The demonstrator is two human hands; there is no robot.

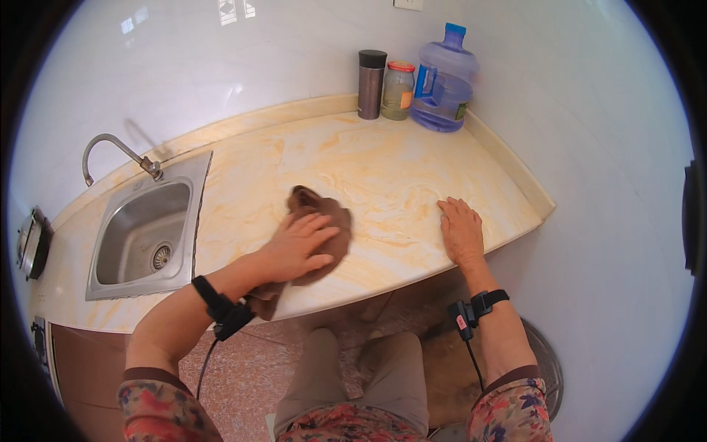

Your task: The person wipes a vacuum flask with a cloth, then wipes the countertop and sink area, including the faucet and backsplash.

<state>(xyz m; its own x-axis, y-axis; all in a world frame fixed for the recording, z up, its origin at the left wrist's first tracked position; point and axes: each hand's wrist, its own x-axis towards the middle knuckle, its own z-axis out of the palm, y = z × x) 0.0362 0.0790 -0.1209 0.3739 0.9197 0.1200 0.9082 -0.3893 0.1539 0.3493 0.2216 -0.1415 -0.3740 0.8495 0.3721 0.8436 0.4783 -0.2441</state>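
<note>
My left hand [298, 246] lies palm down on a brown cloth [337, 221], its fingers spread across the top rather than closed around it. The cloth is bunched and a little blurred; one folded end sticks up beyond my fingers, and another part hangs near the counter's front edge beneath my wrist. Both rest on a cream and yellow marbled countertop [381, 177]. To the right, my right hand [463, 229] is laid on the bare counter near its front edge, palm down, holding nothing. Its thumb side faces the cloth, and a gap separates the two hands.
On the left are a steel sink [132, 237] and a curved faucet [113, 141]. A dark tumbler [371, 85], a red-lidded glass jar [397, 94] and a large blue water jug [444, 83] stand in the back right corner. A dark pan [36, 243] sits far left.
</note>
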